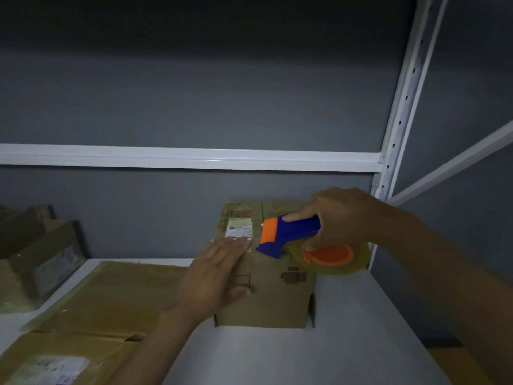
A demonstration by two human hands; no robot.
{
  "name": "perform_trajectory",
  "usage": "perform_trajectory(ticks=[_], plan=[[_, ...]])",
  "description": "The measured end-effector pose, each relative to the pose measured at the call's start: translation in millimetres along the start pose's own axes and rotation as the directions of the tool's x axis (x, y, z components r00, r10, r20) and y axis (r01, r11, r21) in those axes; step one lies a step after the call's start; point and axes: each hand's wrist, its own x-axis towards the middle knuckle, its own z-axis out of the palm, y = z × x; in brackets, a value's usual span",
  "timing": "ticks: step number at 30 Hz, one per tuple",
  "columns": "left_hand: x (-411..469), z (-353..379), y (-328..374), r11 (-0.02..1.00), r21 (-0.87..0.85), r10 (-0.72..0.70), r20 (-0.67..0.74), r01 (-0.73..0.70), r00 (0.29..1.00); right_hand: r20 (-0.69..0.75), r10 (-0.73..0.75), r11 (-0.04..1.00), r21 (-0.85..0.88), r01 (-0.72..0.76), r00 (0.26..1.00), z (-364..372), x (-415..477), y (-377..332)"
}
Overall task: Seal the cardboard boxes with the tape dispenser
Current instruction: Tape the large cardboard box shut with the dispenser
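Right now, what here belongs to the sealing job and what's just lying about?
Job: tape dispenser, gripped by right hand; small cardboard box, left hand flat on it.
Lying about: flat box beside it; stacked boxes far left; labelled box nearest.

The right grip (341, 218) wraps the rear of the blue and orange plastic tape dispenser (288, 234), hiding most of its handle. The dispenser and its clear tape roll (333, 258) cover the right part of the small brown cardboard box (272, 298) top. The left grip (213, 276) lies flat over the box's near left corner and the lower edge of its white paper label (238, 227), whose print is too small to read. The flat brown cartons (111, 295) and dim stacked boxes (36, 254) run off the left edge.
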Motion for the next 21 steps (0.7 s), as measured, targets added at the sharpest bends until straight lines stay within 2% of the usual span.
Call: perform_trajectory(ticks=[4, 9, 14, 18, 21], plan=[[14, 9, 18, 0.998, 0.014, 0.055, -0.046, -0.054, 0.997, -0.005, 0.005, 1.0, -0.018, -0.005, 1.0, 5, -16, 22], [18, 14, 17, 0.997, 0.059, 0.047, -0.057, -0.043, 0.997, -0.014, -0.024, 1.0, 0.003, 0.024, 1.0, 6, -15, 28], [23, 16, 16, 0.997, 0.072, 0.035, -0.085, -0.028, 0.996, 0.018, -0.011, 1.0, 0.008, 0.01, 1.0, 7, -31, 64], [29, 18, 14, 0.994, 0.107, 0.029, -0.066, -0.021, 0.997, 0.055, 0.062, 0.994, 0.086, -0.067, 0.997, 21, -44, 89], [29, 14, 6, 0.992, 0.121, 0.033, -0.066, -0.025, 0.997, 0.034, 0.065, 0.99, 0.12, -0.069, 0.997, 45, -41, 86]])
